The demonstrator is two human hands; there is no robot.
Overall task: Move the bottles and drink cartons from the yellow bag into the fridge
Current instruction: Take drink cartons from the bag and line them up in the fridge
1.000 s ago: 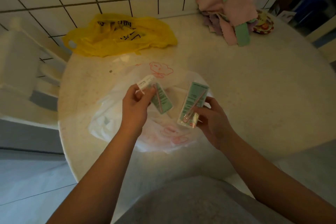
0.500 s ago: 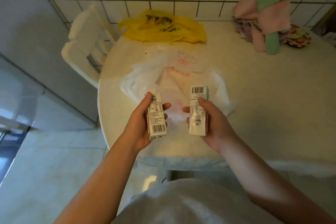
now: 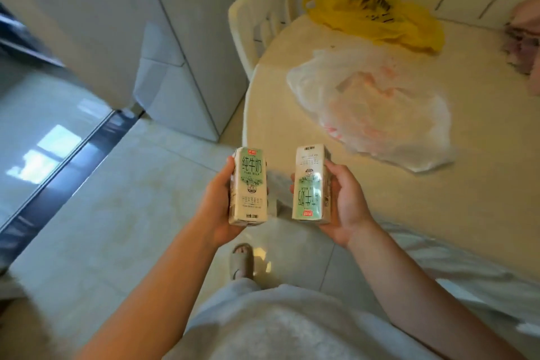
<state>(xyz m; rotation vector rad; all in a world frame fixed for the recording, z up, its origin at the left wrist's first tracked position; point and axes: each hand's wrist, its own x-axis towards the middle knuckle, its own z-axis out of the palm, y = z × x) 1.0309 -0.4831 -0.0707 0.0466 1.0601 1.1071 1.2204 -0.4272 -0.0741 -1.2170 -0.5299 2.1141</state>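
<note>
Now both hands grip milk cartons: left hand (image 3: 217,207) one carton (image 3: 249,187), right hand (image 3: 344,204) another (image 3: 309,183).

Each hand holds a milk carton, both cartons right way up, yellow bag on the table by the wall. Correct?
Not quite. In the head view only the left hand has its milk carton right way up; the carton in the right hand is upside down, print inverted. The yellow bag does lie on the table by the wall.

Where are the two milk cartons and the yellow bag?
Left milk carton (image 3: 249,184), head view, front label.
Right milk carton (image 3: 309,184), head view, upside-down front label.
Yellow bag (image 3: 377,17), head view, crumpled middle.
</note>
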